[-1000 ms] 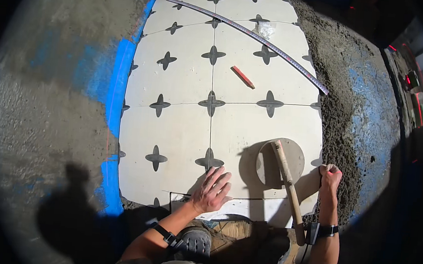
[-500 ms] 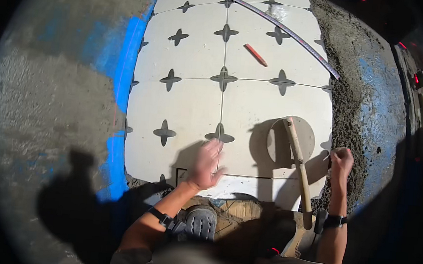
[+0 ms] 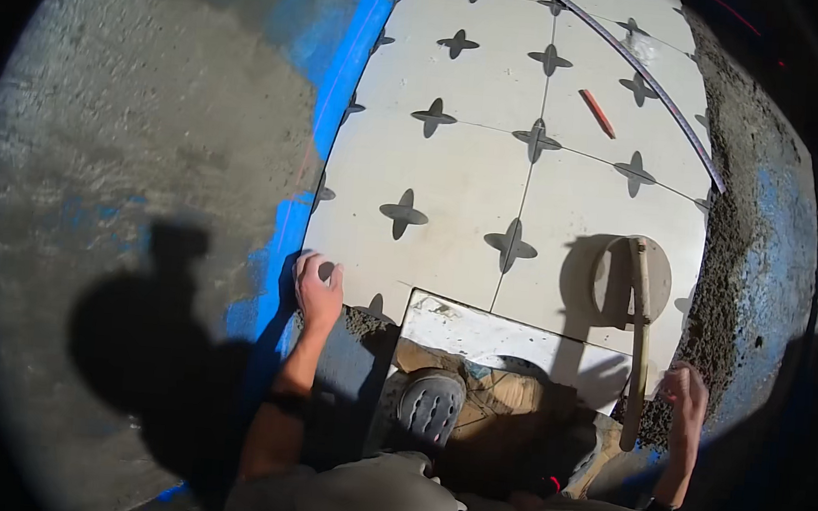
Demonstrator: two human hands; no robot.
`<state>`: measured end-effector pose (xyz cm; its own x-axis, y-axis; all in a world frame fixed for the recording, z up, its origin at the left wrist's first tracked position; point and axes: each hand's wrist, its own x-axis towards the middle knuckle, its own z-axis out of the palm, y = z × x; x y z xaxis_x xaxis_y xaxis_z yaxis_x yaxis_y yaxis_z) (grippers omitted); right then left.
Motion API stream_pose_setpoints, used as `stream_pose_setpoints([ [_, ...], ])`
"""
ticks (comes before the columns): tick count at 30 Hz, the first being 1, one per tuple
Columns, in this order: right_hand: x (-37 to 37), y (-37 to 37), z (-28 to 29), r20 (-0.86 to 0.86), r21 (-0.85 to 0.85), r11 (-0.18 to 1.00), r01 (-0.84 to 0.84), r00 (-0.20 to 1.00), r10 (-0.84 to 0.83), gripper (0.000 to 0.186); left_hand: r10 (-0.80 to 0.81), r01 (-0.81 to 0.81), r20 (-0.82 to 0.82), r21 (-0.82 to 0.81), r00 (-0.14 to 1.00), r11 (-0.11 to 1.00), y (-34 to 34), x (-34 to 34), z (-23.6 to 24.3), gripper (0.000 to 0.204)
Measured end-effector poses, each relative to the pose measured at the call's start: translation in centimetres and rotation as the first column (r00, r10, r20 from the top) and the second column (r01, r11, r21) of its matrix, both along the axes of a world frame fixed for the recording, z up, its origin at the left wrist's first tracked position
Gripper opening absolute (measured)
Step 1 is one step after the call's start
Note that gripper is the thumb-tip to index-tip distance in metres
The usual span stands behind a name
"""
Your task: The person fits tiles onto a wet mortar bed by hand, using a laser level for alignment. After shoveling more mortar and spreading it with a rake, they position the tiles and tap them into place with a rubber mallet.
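Observation:
My left hand (image 3: pixel 318 289) rests at the near left corner of the pale tiles (image 3: pixel 463 183), beside the blue strip. Its fingers are bent over the tile edge with the thumb apart; a dark patch of the tile's pattern shows between them. On the right, my right hand (image 3: pixel 686 397) hovers by the edge of the mortar, its fingers curled and smeared, so any thing in them is hidden. Close to it stands a mallet (image 3: pixel 637 370) with a wooden handle and a round pale head, resting on the tiles. The handle points toward me.
A red pencil-like stick (image 3: pixel 597 114) and a curved measuring tape (image 3: pixel 626 56) lie on the tiles. Rough mortar (image 3: pixel 730 271) borders them on the right. Nearest me are a white tile piece (image 3: pixel 517 346), brown board-like pieces (image 3: pixel 513 393) and a grey shoe (image 3: pixel 431 406).
My left hand has gone from the middle of the near tiles to their left edge. My right hand has drawn slightly nearer to me. The whole view has turned and shifted leftward.

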<state>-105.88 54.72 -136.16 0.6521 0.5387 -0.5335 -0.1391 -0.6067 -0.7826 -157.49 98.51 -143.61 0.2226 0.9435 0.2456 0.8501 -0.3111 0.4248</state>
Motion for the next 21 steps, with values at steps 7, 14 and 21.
stream_pose_setpoints([
  [7,-10.9,8.0,1.9,0.215,-0.188,0.972,-0.140,0.960,0.180,0.052,-0.241,0.175,-0.220,-0.283,0.945,0.943,3.1,-2.5,1.7,0.096],
  [14,-14.7,16.5,7.1,0.258,-0.138,0.799,-0.585,0.757,0.600,0.058,-0.214,0.088,-0.301,-0.384,0.929,0.919,1.2,-4.3,1.3,0.130],
  [21,-20.8,30.2,2.4,0.478,-0.083,0.492,-0.866,0.399,0.783,0.066,-0.206,0.064,-0.310,-0.411,0.928,0.909,1.8,-3.8,1.4,0.127],
])
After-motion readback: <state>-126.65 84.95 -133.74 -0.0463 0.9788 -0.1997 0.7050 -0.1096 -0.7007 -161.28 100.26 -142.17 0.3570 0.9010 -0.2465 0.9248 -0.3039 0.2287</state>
